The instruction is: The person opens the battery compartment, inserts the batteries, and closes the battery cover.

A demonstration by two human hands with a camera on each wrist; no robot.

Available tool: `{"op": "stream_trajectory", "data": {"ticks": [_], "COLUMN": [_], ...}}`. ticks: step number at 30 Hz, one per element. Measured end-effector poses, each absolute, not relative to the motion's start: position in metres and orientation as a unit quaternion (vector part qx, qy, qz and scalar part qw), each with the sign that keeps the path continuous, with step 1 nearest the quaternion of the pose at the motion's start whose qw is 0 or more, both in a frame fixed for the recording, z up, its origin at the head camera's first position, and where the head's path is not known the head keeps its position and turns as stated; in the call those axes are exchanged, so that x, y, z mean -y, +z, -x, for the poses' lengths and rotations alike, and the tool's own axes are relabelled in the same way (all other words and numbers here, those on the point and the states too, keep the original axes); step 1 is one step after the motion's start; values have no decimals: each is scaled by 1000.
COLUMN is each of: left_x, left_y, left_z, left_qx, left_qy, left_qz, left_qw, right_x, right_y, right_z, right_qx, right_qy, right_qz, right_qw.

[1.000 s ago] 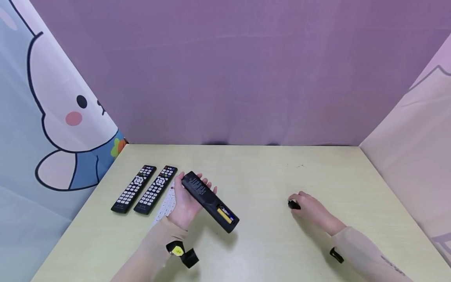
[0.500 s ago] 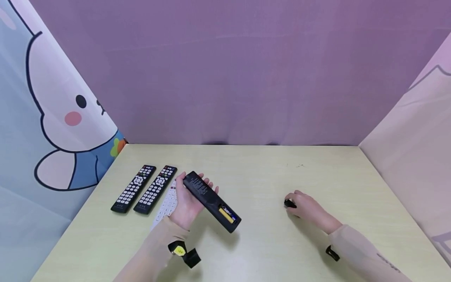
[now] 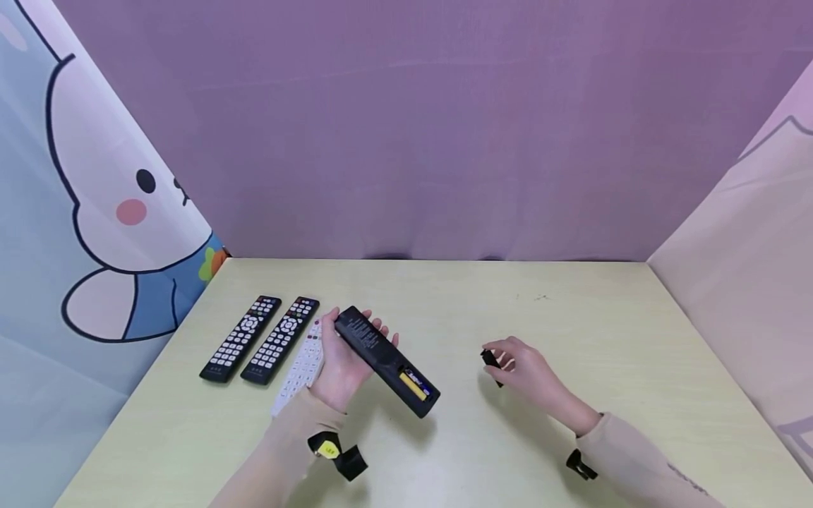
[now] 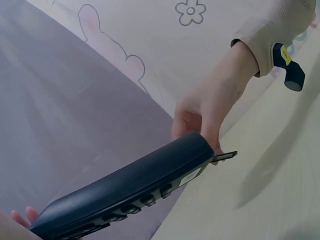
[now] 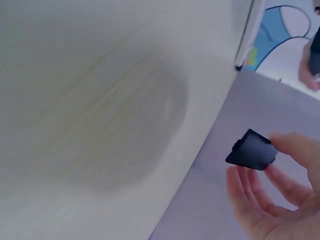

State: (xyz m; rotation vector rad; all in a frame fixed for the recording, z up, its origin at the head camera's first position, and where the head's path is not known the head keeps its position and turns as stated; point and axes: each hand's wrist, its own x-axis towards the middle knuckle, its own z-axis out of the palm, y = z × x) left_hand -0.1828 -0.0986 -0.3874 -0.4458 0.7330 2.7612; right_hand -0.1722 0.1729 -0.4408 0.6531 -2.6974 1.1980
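My left hand [image 3: 346, 370] grips a black remote control [image 3: 375, 347] above the table, its back turned up. The battery bay at the remote's lower end is uncovered, and a yellow-and-blue battery [image 3: 414, 384] shows in it. To the right, my right hand [image 3: 530, 370] pinches a small black battery cover [image 3: 491, 365] between thumb and fingers. The right wrist view shows this cover [image 5: 252, 151] as a flat plate with small tabs on its edge. In the left wrist view the remote [image 4: 130, 185] hides part of the right hand's fingertips.
Two black remotes [image 3: 241, 339] [image 3: 281, 341] lie side by side, buttons up, on the left of the table [image 3: 444, 303]. A white remote [image 3: 301, 370] lies beside them, partly hidden by the left hand. Purple cloth [image 3: 432, 141] stands behind the table, with printed cloth at both sides.
My right hand has moved left toward the remote, turning the battery cover more upright. The left hand with the black remote has shifted slightly right.
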Motion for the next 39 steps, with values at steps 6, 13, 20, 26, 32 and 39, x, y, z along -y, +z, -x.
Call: {"op": "stream_trajectory", "data": {"ticks": [6, 13, 20, 26, 32, 39], "left_x": [95, 93, 91, 90, 87, 84], "left_y": [-387, -387, -387, -387, -386, -387], "left_z": [183, 184, 184, 184, 184, 184], "left_qx": [-251, -249, -242, -240, -242, -243], "left_qy": [947, 948, 950, 950, 950, 949], "left_qz": [155, 156, 155, 152, 151, 149], "left_qw": [127, 124, 127, 130, 131, 131], "right_x": [-161, -150, -139, -134, -127, -118], "right_y": [-435, -429, -421, -418, -416, -411], "right_z": [165, 158, 151, 149, 146, 141], "right_qx": [867, 848, 816, 800, 775, 754], "right_qy": [448, 483, 544, 571, 603, 620], "right_qz": [-213, -210, -188, -170, -170, -197], "right_qw": [48, 52, 56, 68, 79, 92]}}
